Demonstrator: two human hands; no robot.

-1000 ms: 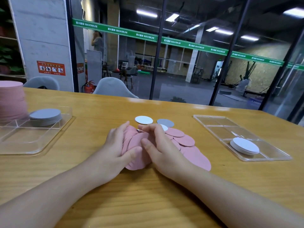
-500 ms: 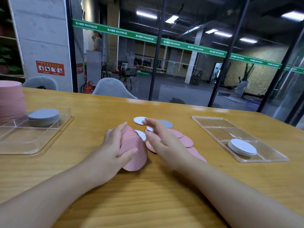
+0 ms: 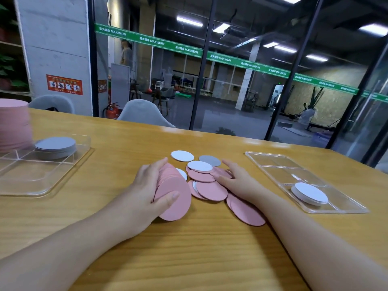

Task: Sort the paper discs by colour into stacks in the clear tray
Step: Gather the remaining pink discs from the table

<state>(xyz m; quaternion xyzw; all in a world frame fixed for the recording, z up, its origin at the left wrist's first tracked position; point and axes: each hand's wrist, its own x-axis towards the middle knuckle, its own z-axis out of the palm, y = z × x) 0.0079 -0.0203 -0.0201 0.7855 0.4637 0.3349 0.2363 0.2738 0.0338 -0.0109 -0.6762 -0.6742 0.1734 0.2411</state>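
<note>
On the wooden desk point(image 3: 189, 248) a loose heap of paper discs point(image 3: 210, 183) lies in the middle, and everything else is told from this heap. The left hand point(image 3: 147, 192) is just left of the heap and grips a bundle of pink discs point(image 3: 174, 196), standing on edge and fanned a little, with the thumb pressed on the front disc and the fingers curled behind the bundle. The right hand point(image 3: 237, 179) rests on the right side of the heap with its fingers straight and spread, touching pink discs there and holding nothing. The two hands are apart, with some of the heap between them. In the heap most discs are pink and overlap each other; a white disc point(image 3: 182, 155) and a grey disc point(image 3: 210, 160) lie at its far edge. Right of the heap is a clear tray point(image 3: 273, 162) with a low white stack point(image 3: 310, 193) in its near compartment. Well to the left of the heap is a second clear tray point(image 3: 31, 179) that carries a grey stack point(image 3: 55, 146) in its far right compartment and a tall pink stack point(image 3: 13, 124) at the far left, partly cut by the frame edge.
</note>
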